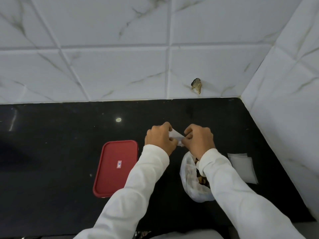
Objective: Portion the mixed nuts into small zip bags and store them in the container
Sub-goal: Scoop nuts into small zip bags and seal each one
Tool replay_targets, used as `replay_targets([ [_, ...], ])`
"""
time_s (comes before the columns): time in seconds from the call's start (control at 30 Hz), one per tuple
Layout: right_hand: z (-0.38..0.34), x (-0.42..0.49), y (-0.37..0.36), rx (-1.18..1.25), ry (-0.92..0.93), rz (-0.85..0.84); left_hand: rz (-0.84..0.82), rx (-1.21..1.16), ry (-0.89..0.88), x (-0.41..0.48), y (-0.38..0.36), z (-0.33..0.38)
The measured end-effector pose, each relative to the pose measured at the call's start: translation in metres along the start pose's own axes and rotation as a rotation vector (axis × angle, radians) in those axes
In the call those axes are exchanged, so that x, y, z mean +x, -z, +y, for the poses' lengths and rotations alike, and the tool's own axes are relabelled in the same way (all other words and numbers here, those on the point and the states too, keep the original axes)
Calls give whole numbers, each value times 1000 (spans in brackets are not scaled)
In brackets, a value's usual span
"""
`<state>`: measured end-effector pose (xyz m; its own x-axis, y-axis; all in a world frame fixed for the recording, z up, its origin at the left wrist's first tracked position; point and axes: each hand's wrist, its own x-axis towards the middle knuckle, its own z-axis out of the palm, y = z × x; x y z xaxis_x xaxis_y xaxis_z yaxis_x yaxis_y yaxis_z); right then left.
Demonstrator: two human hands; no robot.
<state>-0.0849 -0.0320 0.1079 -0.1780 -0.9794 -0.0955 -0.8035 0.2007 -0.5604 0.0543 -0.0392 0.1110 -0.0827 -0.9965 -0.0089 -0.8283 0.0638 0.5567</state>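
Both hands are close together over the black counter [60, 135], in front of the person. The left hand [159, 138] and the right hand [200, 139] have curled fingers, and each one pinches one side of a small zip bag [176, 136]. This bag is white and half transparent, it hangs between the two hands and does not touch the counter. I cannot tell if it is open or if something is inside.

The plastic bag of mixed nuts [189, 171] lies on the counter nearer to the person, partly under the right sleeve [224, 178]; brown nuts show through its mouth. The container [115, 167], with its red lid on, lies to the left of the left sleeve, apart from the hands. A stack of empty zip bags [242, 167] lies flat to the right of the right forearm, near the tiled side wall [284, 118].
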Motion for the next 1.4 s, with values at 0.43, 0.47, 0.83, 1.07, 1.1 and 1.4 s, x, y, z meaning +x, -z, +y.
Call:
replay_targets([
  [0.43,-25,-8,51,53,28,-206,-240,-1627,536,-20,-43,-6],
  [0.47,-26,-10,51,36,22,-230,-232,-1645,506,-21,-45,-3],
  [0.83,-13,-14,46,-9,3,-364,-157,-1629,454,-25,-70,-6],
  [1.07,23,-28,80,212,-12,-359,-331,-1873,677,-25,-82,-1],
  [1.1,34,-29,83,237,-26,-354,-360,-1896,687,-25,-86,-3],
  [1.4,141,-44,8,-142,17,-314,-379,-2102,717,-33,-109,-12],
])
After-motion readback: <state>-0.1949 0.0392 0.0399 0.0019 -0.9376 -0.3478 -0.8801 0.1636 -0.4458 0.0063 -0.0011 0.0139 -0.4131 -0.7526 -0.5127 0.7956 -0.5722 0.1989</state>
